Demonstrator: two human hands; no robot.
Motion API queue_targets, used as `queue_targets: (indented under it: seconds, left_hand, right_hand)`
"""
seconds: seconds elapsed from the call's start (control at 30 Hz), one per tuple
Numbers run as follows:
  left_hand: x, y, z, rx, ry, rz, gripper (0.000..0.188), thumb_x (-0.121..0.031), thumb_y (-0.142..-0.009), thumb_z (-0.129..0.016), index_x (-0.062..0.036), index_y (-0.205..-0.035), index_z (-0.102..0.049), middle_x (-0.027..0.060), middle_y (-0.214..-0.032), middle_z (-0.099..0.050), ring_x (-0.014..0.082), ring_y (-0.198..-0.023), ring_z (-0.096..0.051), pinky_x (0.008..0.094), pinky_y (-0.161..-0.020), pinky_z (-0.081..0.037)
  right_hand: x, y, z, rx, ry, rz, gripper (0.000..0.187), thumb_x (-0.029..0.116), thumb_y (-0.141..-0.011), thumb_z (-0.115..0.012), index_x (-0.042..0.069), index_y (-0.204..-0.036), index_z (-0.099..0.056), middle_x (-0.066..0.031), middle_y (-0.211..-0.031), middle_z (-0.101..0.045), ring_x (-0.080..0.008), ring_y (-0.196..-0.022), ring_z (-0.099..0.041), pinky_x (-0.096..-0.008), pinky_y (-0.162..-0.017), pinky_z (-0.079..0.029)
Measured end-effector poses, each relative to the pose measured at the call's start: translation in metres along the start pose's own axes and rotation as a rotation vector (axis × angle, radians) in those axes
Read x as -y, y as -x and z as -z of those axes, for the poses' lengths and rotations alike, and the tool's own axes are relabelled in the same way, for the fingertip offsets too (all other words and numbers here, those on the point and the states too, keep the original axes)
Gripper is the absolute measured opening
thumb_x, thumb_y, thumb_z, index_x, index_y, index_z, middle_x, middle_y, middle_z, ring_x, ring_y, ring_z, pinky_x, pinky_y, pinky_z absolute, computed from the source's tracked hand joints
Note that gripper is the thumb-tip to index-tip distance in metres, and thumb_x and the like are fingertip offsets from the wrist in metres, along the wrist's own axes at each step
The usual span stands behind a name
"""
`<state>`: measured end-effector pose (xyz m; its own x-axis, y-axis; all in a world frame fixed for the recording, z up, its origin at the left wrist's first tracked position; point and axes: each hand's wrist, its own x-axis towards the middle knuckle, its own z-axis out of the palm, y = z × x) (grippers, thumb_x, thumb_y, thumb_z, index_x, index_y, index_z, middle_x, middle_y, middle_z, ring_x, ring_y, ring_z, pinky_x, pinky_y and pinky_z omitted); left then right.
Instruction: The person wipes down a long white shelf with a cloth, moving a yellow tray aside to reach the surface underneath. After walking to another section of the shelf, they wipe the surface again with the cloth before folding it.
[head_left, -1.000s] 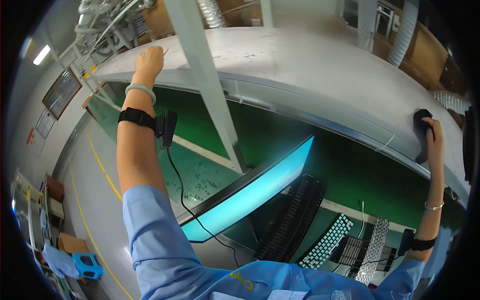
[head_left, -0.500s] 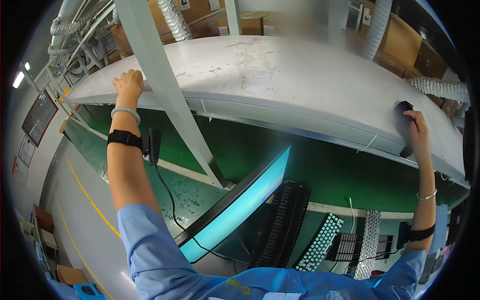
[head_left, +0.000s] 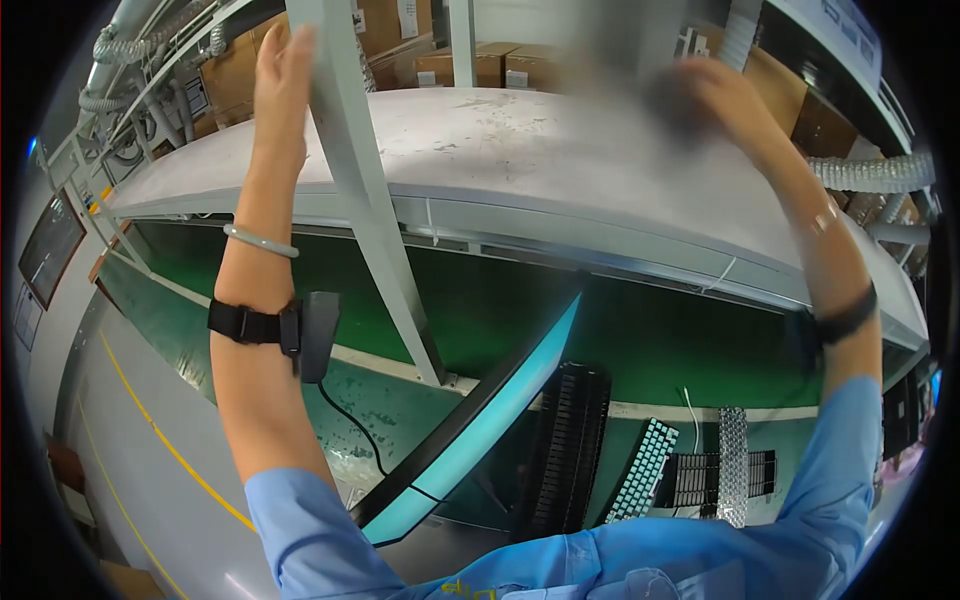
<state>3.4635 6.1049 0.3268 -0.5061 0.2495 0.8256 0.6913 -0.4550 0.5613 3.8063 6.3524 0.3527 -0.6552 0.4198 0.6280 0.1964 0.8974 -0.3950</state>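
Note:
My left hand (head_left: 284,85) is raised in front of a slanting grey-white post (head_left: 345,150) at the far edge of the worktable (head_left: 470,150). Its fingers point upward and apart, and nothing shows between them. Over the right part of the tabletop, my right hand (head_left: 728,100) is closed on a dark object (head_left: 678,108). Motion blurs that object too much to tell its kind. Black straps circle both forearms, and a small dark device (head_left: 318,335) with a cable sits on the left one.
A lit monitor (head_left: 480,430) stands tilted below the table, with a long black slotted piece (head_left: 568,450) beside it. A teal-and-black keyboard (head_left: 642,470) and a silvery strip (head_left: 733,460) lie to the right. Cardboard boxes (head_left: 490,65) and a ribbed duct (head_left: 870,174) lie beyond the table.
My left hand has risen off the table's edge, and its fingers have straightened. My right hand has carried the dark object leftward and up from the table's right front edge.

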Motion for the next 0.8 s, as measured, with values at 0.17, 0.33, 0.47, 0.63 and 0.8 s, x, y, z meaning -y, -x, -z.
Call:
queue_targets:
  seconds: [0.17, 0.33, 0.47, 0.63, 0.8]
  left_hand:
    - [-0.002, 0.004, -0.022, -0.114, -0.356, -0.255, 0.062, -0.040, -0.078, -0.060, 0.0017, -0.119, -0.042, 0.0119, -0.104, -0.054, 0.0224, -0.096, -0.053, 0.0321, -0.083, -0.042]
    - [-0.023, 0.015, -0.038, -0.219, -0.240, -0.272, 0.058, -0.017, -0.075, -0.059, -0.0023, -0.126, -0.034, 0.0255, -0.107, -0.052, 0.0376, -0.100, -0.053, 0.0399, -0.085, -0.042]
    - [-0.015, 0.015, -0.035, -0.255, -0.269, -0.333, 0.056, -0.016, -0.076, -0.058, -0.0010, -0.124, -0.035, 0.0253, -0.106, -0.053, 0.0374, -0.099, -0.053, 0.0395, -0.084, -0.042]
    - [-0.012, 0.015, -0.030, -0.234, -0.269, -0.294, 0.055, -0.015, -0.076, -0.058, -0.0005, -0.124, -0.035, 0.0248, -0.105, -0.053, 0.0373, -0.099, -0.053, 0.0391, -0.084, -0.042]
    - [0.013, 0.000, -0.027, -0.170, -0.385, -0.276, 0.064, -0.039, -0.076, -0.062, 0.0026, -0.120, -0.040, 0.0159, -0.108, -0.052, 0.0252, -0.097, -0.053, 0.0329, -0.084, -0.042]
  right_hand:
    - [0.065, -0.107, -0.115, 0.148, 0.140, 0.065, 0.029, 0.016, -0.082, -0.047, 0.007, -0.106, -0.060, -0.0098, -0.097, -0.062, -0.0206, -0.089, -0.058, -0.0303, -0.081, -0.044]
    - [0.094, -0.139, -0.220, 0.353, 0.124, 0.444, 0.034, 0.026, -0.083, -0.047, 0.008, -0.110, -0.058, -0.0120, -0.103, -0.061, -0.0251, -0.096, -0.056, -0.0317, -0.085, -0.043]
    - [0.112, -0.141, -0.265, 0.601, 0.272, 0.535, 0.037, 0.029, -0.087, -0.043, 0.008, -0.115, -0.054, -0.0129, -0.111, -0.056, -0.0273, -0.101, -0.053, -0.0336, -0.089, -0.041]
    - [0.104, -0.090, -0.256, 0.772, 0.341, 0.449, 0.036, 0.024, -0.090, -0.040, 0.008, -0.121, -0.050, -0.0134, -0.114, -0.052, -0.0291, -0.104, -0.050, -0.0357, -0.092, -0.039]
    - [0.028, -0.014, -0.164, 0.542, 0.218, 0.528, 0.035, 0.017, -0.087, -0.043, 0.009, -0.120, -0.051, -0.0143, -0.110, -0.053, -0.0302, -0.102, -0.050, -0.0393, -0.091, -0.039]
